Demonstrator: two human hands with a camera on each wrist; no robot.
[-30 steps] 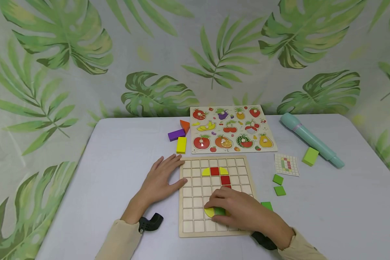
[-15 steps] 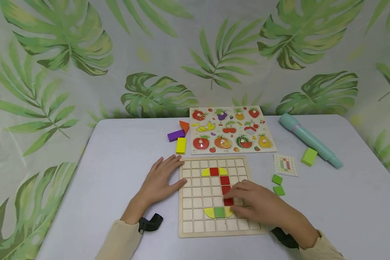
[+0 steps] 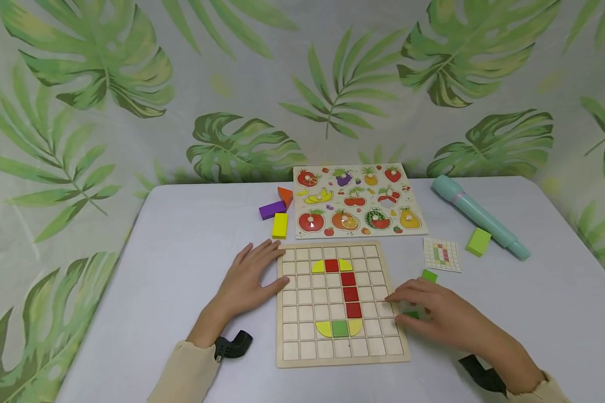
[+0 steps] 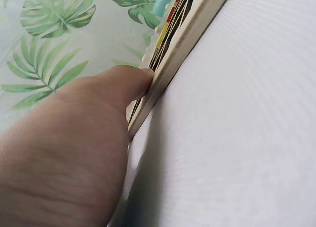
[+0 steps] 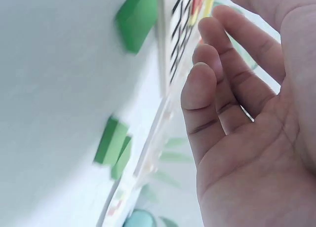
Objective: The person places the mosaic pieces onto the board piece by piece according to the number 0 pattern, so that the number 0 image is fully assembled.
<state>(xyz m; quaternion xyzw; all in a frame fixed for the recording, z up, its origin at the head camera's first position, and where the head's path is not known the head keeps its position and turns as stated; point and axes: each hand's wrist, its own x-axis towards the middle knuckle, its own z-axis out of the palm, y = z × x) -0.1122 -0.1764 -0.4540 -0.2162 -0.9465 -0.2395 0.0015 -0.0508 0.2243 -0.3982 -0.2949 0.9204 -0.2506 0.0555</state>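
Observation:
A wooden grid board (image 3: 301, 313) lies on the white table. In its cells sit yellow quarter-round tiles (image 3: 324, 328), red square tiles (image 3: 350, 294) and one green square tile (image 3: 340, 328). My left hand (image 3: 249, 280) rests at the board's left edge, fingers spread; its thumb touches the rim in the left wrist view. By the right edge hovers my right hand (image 3: 441, 310), fingers gently bent and holding nothing. Near it lie loose green tiles (image 3: 429, 275), one partly hidden beneath the hand; the right wrist view shows a green tile (image 5: 138, 19) close to the board.
Behind the board lies a fruit puzzle (image 3: 355, 198), with purple (image 3: 272, 210), yellow (image 3: 279, 225) and orange (image 3: 285, 196) blocks to its left. Right of it are a pattern card (image 3: 442, 255), a light green block (image 3: 478, 242) and a teal stick-shaped object (image 3: 479, 215).
My right hand has moved from the lower tiles rightward off the board, uncovering the red column and the green and yellow tiles. My left hand has stayed in place.

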